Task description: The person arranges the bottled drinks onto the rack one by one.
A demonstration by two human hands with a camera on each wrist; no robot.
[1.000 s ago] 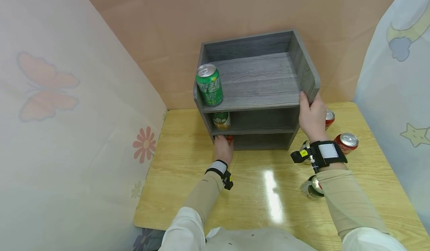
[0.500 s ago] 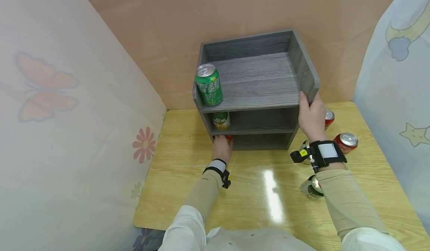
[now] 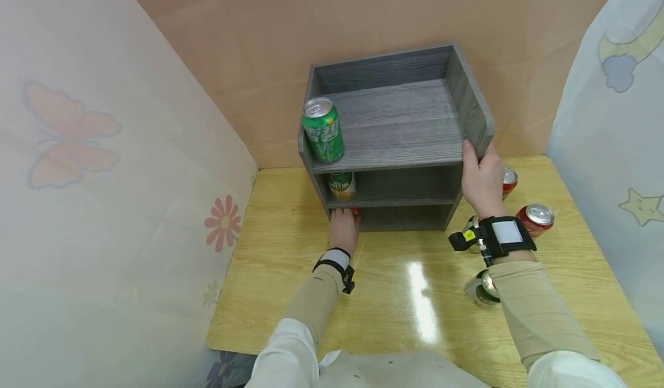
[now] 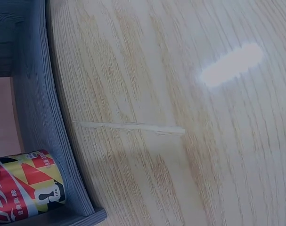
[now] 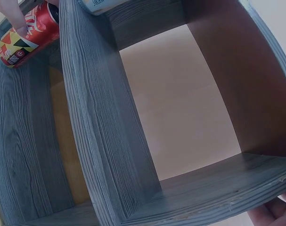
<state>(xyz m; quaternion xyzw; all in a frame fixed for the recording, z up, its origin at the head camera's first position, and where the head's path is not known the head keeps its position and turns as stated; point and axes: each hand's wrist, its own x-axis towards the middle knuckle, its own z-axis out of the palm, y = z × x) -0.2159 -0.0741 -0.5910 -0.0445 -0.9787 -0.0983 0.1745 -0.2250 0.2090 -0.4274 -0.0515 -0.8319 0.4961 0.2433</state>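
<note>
In the head view a grey wooden shelf stands against the back wall. My left hand reaches into its lowest compartment at the left and holds a red soda can, which stands upright on the bottom board in the right wrist view. Fingers wrap the can's side there; the rest of the hand is hidden. My right hand grips the front edge of the shelf's right side panel, thumb on the inner face. A green soda can stands on the top tier, and a green-and-gold can sits on the middle tier, both at the left.
Right of the shelf, two red cans stand on the wooden table. A pale can with a dark band and another can are partly covered by my right arm. Printed cloth walls rise at both sides.
My left hand has shifted very slightly left at the lowest compartment, and a little less of the red can shows. My right hand and the shelf stay in place.
</note>
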